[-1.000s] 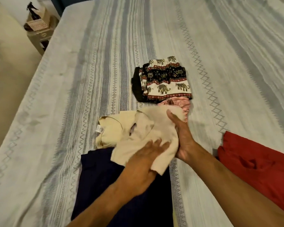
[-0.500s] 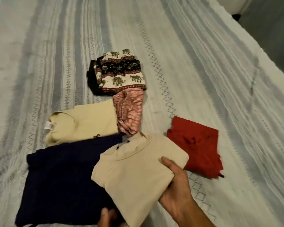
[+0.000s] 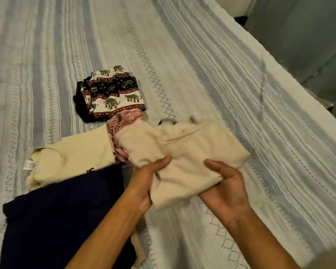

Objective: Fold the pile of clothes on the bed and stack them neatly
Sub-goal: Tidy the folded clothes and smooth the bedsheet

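Beige folded top (image 3: 184, 152) now lifted off the bedspread (image 3: 231, 78) and held in both hands; half a second ago only the right hand gripped its near corner and the left was barely in view at the frame's bottom edge. Red garment that lay to the right of the beige top then is out of sight now, the beige top covering that spot.

Left hand (image 3: 145, 183) closed on the beige top's near-left edge, thumb on top, fingers curled under the cloth. Right hand (image 3: 227, 189) closed on its near-right edge, thumb (image 3: 214, 165) on top, palm turned up under the cloth. Far edge of the beige top is blurred.

Places taken from the beige top: pink garment (image 3: 122, 129) just to its left and partly under its far-left corner. Elephant-print folded piece (image 3: 113, 98) beyond the pink garment, touching it. Cream top (image 3: 74, 158) with a white label (image 3: 30, 165) to the left, its right end against the pink garment. Navy garment (image 3: 56, 220) to the near left, overlapping the cream top's near edge, the left forearm crossing above it.
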Demonstrator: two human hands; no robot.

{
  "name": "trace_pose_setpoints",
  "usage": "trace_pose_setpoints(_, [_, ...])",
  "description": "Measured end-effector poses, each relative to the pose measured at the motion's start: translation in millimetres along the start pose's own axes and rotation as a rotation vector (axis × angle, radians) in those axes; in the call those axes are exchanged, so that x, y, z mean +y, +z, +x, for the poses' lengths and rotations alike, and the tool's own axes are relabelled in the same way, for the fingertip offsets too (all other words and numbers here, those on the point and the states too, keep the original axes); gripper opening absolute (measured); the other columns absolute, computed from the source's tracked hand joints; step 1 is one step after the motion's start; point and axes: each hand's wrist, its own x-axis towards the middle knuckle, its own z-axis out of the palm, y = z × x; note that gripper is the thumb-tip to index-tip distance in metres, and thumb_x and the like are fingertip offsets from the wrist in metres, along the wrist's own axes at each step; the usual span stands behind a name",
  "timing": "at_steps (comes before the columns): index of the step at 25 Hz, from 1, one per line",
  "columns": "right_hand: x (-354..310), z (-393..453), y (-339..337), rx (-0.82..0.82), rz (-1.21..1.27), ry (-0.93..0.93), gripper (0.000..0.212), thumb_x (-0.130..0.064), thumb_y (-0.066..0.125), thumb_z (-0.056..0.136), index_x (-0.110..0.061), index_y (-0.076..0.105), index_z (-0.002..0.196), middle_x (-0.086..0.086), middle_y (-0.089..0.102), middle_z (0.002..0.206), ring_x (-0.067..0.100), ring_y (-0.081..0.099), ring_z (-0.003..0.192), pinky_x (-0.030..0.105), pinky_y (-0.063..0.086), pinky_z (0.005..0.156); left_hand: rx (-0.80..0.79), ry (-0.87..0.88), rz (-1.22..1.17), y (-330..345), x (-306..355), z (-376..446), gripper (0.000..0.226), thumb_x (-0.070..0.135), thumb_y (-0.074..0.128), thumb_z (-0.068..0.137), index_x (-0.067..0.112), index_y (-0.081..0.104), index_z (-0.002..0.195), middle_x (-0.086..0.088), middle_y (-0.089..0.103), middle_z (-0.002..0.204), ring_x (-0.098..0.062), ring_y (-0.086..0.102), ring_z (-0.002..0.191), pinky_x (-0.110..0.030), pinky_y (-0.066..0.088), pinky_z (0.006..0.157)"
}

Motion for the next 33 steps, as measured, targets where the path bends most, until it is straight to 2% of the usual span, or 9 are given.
trace_pose_setpoints(4, [-24.8, -1.3, -29.1, 0.061, -0.059, -0.116, 0.062, -0.003, 0.06, 0.088, -0.003, 0.047, 0.149, 0.023, 0.051, 0.152, 0.049, 0.048, 0.139, 0.08, 0.027, 0.111, -0.025, -0.138, 0.168, 80.9, -83.5, 43.4, 0.051, 0.005, 0.086, 0.079, 0.003, 0.069, 0.126, -0.015, 0.076, 0.118, -0.033, 0.074, 0.109, -0.053, 0.057, 0.099])
trace_pose_setpoints(9, [10.3, 3.9, -131.2, 0.662, -0.254, 0.064, 0.036, -0.02, 0.067, 0.092, -0.003, 0.067, 0.123, 0.017, 0.072, 0.127, 0.033, 0.069, 0.114, 0.049, 0.051, 0.098, 0.059, -0.278, 0.35, 19.9, -154.8, 105.8, 0.058, 0.01, 0.086, 0.083, 0.006, 0.064, 0.136, -0.009, 0.076, 0.12, -0.029, 0.071, 0.112, -0.044, 0.058, 0.098])
trace_pose_setpoints(12, [25.6, 5.3, -143.5, 0.885, -0.402, -0.012, 0.021, -0.02, 0.055, 0.096, -0.003, 0.063, 0.087, 0.012, 0.071, 0.074, 0.026, 0.072, 0.063, 0.041, 0.051, 0.072, 0.113, -0.256, 0.44, 7.8, -163.3, 107.8, 0.07, 0.033, 0.094, 0.069, 0.015, 0.063, 0.13, -0.006, 0.074, 0.123, -0.025, 0.071, 0.11, -0.044, 0.058, 0.099])
trace_pose_setpoints(14, [26.6, 9.1, -118.1, 1.021, -0.502, -0.233, 0.014, -0.019, 0.057, 0.091, -0.013, 0.056, 0.079, -0.002, 0.047, 0.05, 0.02, 0.044, 0.043, 0.031, 0.034, 0.053, 0.143, -0.192, 0.559, 8.8, -143.5, 87.4, 0.062, 0.038, 0.089, 0.076, 0.022, 0.058, 0.127, -0.001, 0.069, 0.126, -0.017, 0.067, 0.11, -0.036, 0.058, 0.093])
trace_pose_setpoints(16, [29.0, 21.1, -78.3, 0.885, -0.616, -0.347, 0.013, -0.017, 0.058, 0.09, -0.014, 0.057, 0.078, -0.004, 0.04, 0.051, 0.021, 0.035, 0.052, 0.03, 0.029, 0.051, 0.111, -0.081, 0.627, -0.3, -108.2, 62.4, 0.043, 0.033, 0.08, 0.09, 0.029, 0.057, 0.126, 0.01, 0.066, 0.125, -0.005, 0.064, 0.11, -0.02, 0.051, 0.083])
trace_pose_setpoints(20, [79.4, 95.6, 22.6, 0.346, -0.997, -0.173, 0.016, -0.014, 0.058, 0.097, -0.003, 0.068, 0.093, 0.012, 0.068, 0.075, 0.029, 0.067, 0.074, 0.039, 0.049, 0.068, 0.413, 0.322, 0.822, -93.5, -9.3, 37.4, 0.031, 0.029, 0.078, 0.092, 0.027, 0.062, 0.119, 0.014, 0.065, 0.118, -0.005, 0.061, 0.112, -0.01, 0.046, 0.084])
trace_pose_setpoints(25, [181.1, 203.5, 98.0, 0.116, -1.436, 0.041, 0.043, -0.039, 0.075, 0.087, -0.023, 0.066, 0.126, -0.005, 0.073, 0.118, 0.017, 0.068, 0.107, 0.04, 0.054, 0.101, 1.019, 0.041, 0.838, -236.9, 45.8, 42.8, 0.116, 0.063, 0.093, 0.061, 0.016, 0.037, 0.151, -0.013, 0.04, 0.153, -0.035, 0.041, 0.141, -0.05, 0.04, 0.113])
trace_pose_setpoints(28, [220.5, 240.7, 114.1, 0.225, -1.646, 0.011, 0.071, -0.047, 0.08, 0.075, -0.017, 0.058, 0.134, -0.001, 0.069, 0.126, 0.024, 0.065, 0.113, 0.038, 0.053, 0.101, 0.961, -0.138, 0.649, -288.7, 49.7, 50.1, 0.158, 0.087, 0.088, 0.023, 0.018, 0.036, 0.154, -0.008, 0.048, 0.154, -0.032, 0.051, 0.136, -0.051, 0.051, 0.107])
trace_pose_setpoints(33, [246.1, 242.6, 126.9, 0.262, -2.14, -0.159, 0.072, -0.047, 0.071, 0.085, -0.02, 0.048, 0.147, 0.014, 0.049, 0.138, 0.037, 0.043, 0.132, 0.047, 0.043, 0.106, 0.671, -0.129, 0.433, -284.9, 51.9, 58.3, 0.095, 0.061, 0.101, 0.042, 0.02, 0.07, 0.121, 0.0, 0.078, 0.109, -0.022, 0.074, 0.102, -0.043, 0.061, 0.091])
